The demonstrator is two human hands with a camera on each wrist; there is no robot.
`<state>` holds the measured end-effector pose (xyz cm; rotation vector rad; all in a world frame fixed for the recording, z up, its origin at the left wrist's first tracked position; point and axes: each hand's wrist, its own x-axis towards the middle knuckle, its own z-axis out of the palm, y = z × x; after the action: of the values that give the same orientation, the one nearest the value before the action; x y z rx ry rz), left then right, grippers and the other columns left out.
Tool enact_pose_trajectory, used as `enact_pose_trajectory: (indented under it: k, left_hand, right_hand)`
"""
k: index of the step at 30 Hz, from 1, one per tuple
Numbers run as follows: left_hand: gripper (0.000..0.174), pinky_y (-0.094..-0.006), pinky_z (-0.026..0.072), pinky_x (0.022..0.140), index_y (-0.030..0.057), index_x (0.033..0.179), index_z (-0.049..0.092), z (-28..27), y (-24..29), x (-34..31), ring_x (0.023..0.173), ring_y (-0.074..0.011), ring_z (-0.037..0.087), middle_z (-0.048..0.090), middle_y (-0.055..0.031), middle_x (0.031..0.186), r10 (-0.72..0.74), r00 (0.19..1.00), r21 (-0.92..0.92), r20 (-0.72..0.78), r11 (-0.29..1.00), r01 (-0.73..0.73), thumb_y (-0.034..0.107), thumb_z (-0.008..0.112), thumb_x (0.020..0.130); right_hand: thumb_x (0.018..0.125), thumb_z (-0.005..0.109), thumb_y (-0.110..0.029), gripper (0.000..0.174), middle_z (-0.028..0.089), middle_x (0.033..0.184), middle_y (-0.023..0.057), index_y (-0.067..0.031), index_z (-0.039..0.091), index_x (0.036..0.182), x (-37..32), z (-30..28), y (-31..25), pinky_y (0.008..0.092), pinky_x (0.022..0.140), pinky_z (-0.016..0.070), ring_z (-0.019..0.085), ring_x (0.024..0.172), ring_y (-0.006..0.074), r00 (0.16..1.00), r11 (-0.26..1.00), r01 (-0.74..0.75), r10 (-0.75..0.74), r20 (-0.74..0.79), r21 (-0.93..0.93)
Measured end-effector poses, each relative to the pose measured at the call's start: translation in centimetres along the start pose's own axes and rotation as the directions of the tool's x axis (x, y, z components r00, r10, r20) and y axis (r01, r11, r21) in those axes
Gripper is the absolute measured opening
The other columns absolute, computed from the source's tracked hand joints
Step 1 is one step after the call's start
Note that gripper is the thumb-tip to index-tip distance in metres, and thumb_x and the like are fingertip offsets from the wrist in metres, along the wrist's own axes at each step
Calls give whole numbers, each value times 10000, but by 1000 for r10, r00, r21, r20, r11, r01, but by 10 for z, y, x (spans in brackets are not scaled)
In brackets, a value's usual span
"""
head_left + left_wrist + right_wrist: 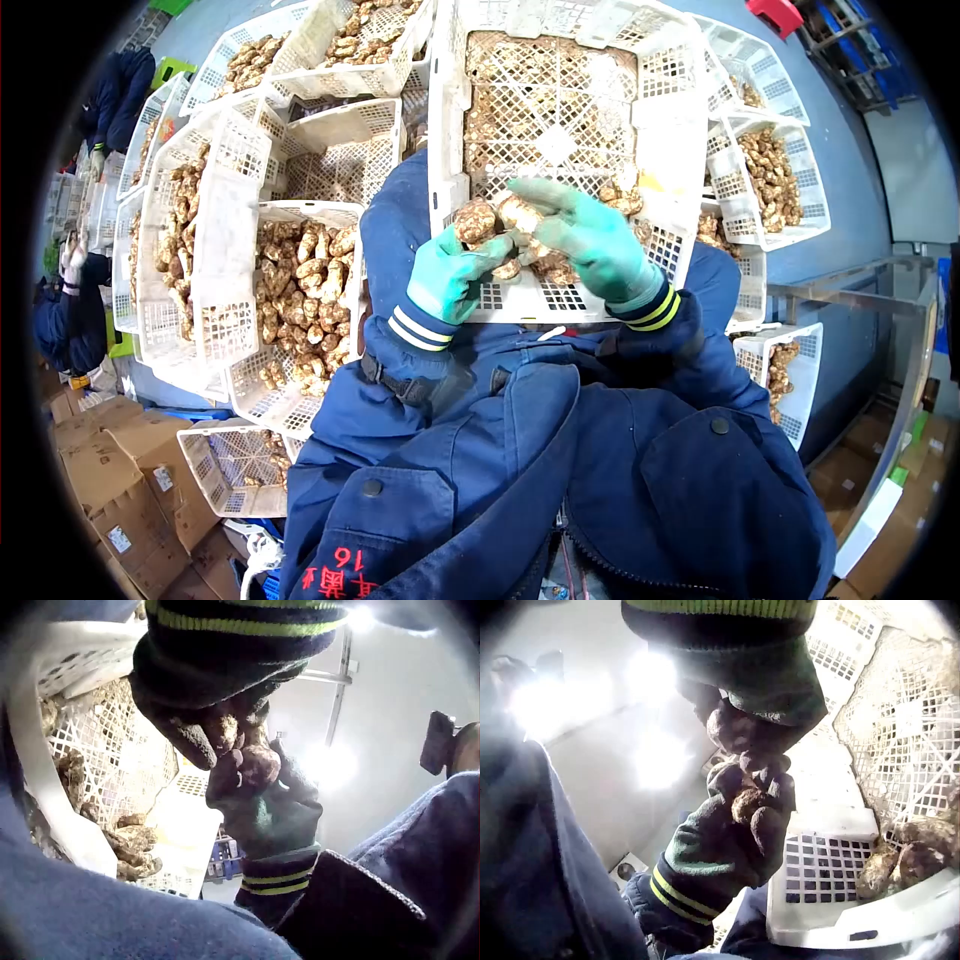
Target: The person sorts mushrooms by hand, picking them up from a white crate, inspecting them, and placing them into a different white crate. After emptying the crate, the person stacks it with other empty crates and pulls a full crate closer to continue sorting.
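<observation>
Both hands wear green gloves and meet over the near end of a white plastic crate [668,110] on the lap. My left hand [445,275] grips a knobbly brown piece [475,221], rough-skinned like a root or thick mushroom, near the crate's left wall. Beside it my right hand [605,245] holds a paler, longer piece [518,212], its index finger stretched out over it. The two hands' fingertips come close together in the right wrist view, dark pieces [746,804] showing between them. Several more knobbly pieces [921,862] lie in the crate's near end.
White crates of similar pieces stand on the left [310,290] and right [770,180]. Cardboard boxes [130,470] are stacked at lower left. A metal frame [900,380] stands on the right. Another person [75,310] in dark blue sits at far left.
</observation>
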<state>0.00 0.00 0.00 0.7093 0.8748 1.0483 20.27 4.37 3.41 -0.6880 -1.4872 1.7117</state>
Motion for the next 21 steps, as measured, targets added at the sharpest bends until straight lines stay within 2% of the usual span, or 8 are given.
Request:
enact_pose_trajectory:
  k: [6,11,13,14,16,18,19,21]
  left_hand:
    - [405,-257,516,847,-28,1214,612,17,4,1,966,-135,648,678,-69,1089,77,994,232,-78,971,-57,20,733,830]
    - [367,-255,517,783,-28,1237,584,4,14,-2,904,-140,648,671,-85,1059,-90,996,287,-21,953,92,0,656,878]
    - [247,-242,515,727,5,1107,676,-14,16,-4,823,-73,620,700,-31,947,-284,955,1,89,959,285,81,700,873]
    - [219,-260,528,734,0,1120,661,-32,14,1,859,-112,641,690,-81,1013,-262,964,301,42,923,238,64,639,912]
    - [397,-336,540,874,-10,1304,503,-43,49,26,989,-254,654,647,-129,1104,-173,951,-157,258,963,218,141,598,949]
    - [443,-431,446,1062,39,1354,472,-83,84,69,1215,-289,551,557,-194,1311,393,877,-298,276,903,-310,336,441,1026]
    - [479,-462,409,1089,20,1348,472,-72,121,71,1211,-306,552,558,-192,1312,215,975,-301,54,935,-189,376,390,1038]
    - [505,-454,421,1077,-5,1354,457,-76,101,81,1201,-308,558,566,-194,1302,231,960,-161,160,965,-206,380,406,1031]
  right_hand:
    - [976,351,-190,499,543,1333,185,124,447,1351,-11,-37,-16,286,1063,353,551,1169,189,989,931,60,-106,-107,-360]
    - [973,465,-187,499,483,1391,125,30,401,1418,-16,-37,-5,342,971,466,570,1140,218,973,989,-141,148,-174,53]
    - [983,464,-196,480,457,1420,82,-43,412,1435,-16,-30,-12,348,968,481,571,1160,217,945,951,-237,272,-179,198]
    - [986,465,-203,479,460,1417,78,-47,413,1436,-16,-31,-11,351,968,487,575,1161,215,932,926,-266,318,-172,269]
    - [991,466,-208,475,467,1412,77,-50,413,1436,-16,-34,-5,363,964,500,585,1157,218,918,893,-300,366,-153,334]
    - [1000,454,-188,457,471,1412,92,-44,416,1432,-16,-34,0,376,949,517,608,1127,232,935,877,-259,333,-124,404]
    - [981,466,-129,474,458,1428,114,-20,399,1437,-14,-22,-16,395,952,510,596,1152,255,939,921,-243,302,-166,306]
    - [929,510,-88,564,499,1382,149,-5,345,1461,-10,-25,-20,369,994,467,553,1214,260,978,986,-159,151,-144,-48]
